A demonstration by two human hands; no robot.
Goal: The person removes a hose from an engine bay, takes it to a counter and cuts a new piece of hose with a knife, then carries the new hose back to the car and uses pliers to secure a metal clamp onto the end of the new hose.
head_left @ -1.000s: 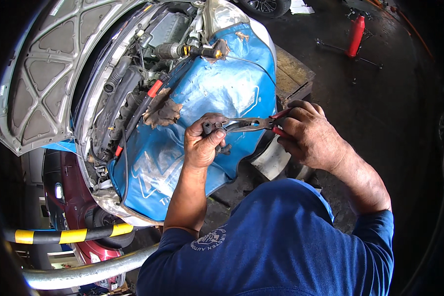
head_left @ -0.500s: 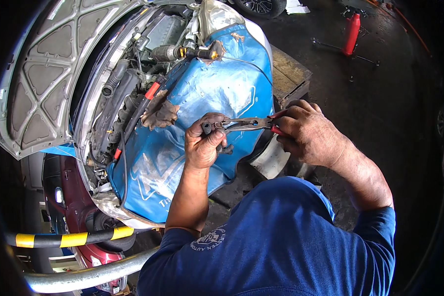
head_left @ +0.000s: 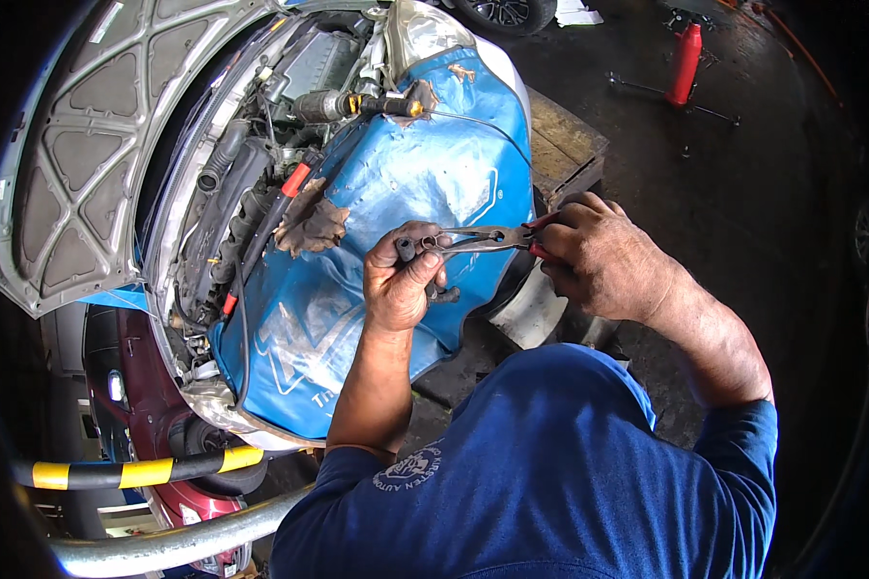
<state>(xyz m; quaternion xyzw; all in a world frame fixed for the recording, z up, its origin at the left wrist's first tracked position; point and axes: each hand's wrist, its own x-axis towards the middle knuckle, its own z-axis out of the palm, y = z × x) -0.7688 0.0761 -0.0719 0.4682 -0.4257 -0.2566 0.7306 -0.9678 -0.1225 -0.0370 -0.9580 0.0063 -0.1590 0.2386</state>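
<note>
My left hand [head_left: 403,280] is closed around a short dark rubber hose [head_left: 405,249], its open end showing above the fingers. A small metal ring, which looks like a hose clamp [head_left: 430,243], sits beside that end at the fingertips. Another dark piece of the hose pokes out below the fingers. Long-nose pliers [head_left: 495,237] with red handles are gripped in my right hand [head_left: 599,256]. Their jaws are parted and point left, with the tips at the clamp. Whether the tips grip the clamp is too small to tell.
A blue fender cover [head_left: 406,183] lies over the car's front, beside the open engine bay [head_left: 251,183] and raised hood [head_left: 87,145]. On the cover's edge rests a dark power tool [head_left: 328,104]. A wooden block [head_left: 562,145], red bottle [head_left: 686,66] and striped bar [head_left: 145,473] surround me.
The pliers' jaws look slightly wider apart around the clamp. Both hands stay in nearly the same place, and the whole view has shifted a little.
</note>
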